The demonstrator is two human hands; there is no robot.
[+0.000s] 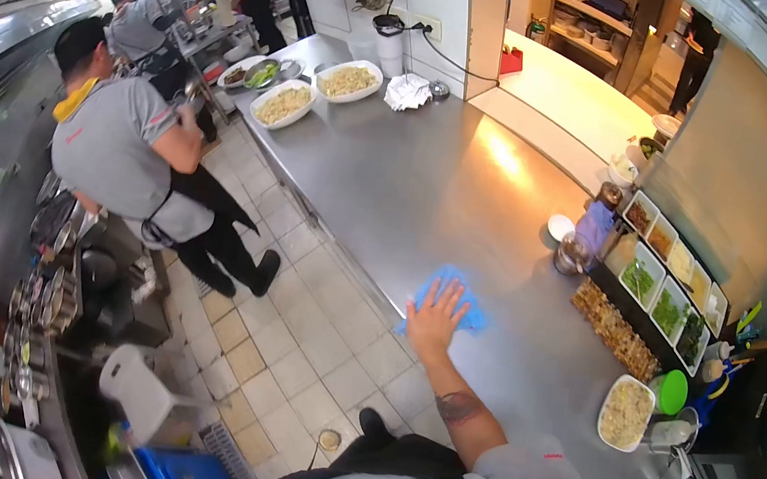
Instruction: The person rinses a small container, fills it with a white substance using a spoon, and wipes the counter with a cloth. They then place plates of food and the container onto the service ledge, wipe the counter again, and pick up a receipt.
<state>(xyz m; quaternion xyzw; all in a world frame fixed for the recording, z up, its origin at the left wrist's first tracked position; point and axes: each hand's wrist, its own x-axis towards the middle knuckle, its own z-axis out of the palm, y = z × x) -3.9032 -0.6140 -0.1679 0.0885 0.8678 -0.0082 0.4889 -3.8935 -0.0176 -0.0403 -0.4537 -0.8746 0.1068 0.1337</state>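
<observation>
Bright blue cloth (471,319), thin, crumpled, unevenly spread

From my head view, I have the cloth (473,317) on the counter (393,180), under the right hand (432,321), near the left edge. At the far end, two dishes (282,106) sit side by side, a towel (409,93) to their right. Food containers (666,313) line the right side; nearer, a third dish (625,413) rests beside a tub (670,392). A chair (142,394) stands on the floor (288,325), left.
</observation>
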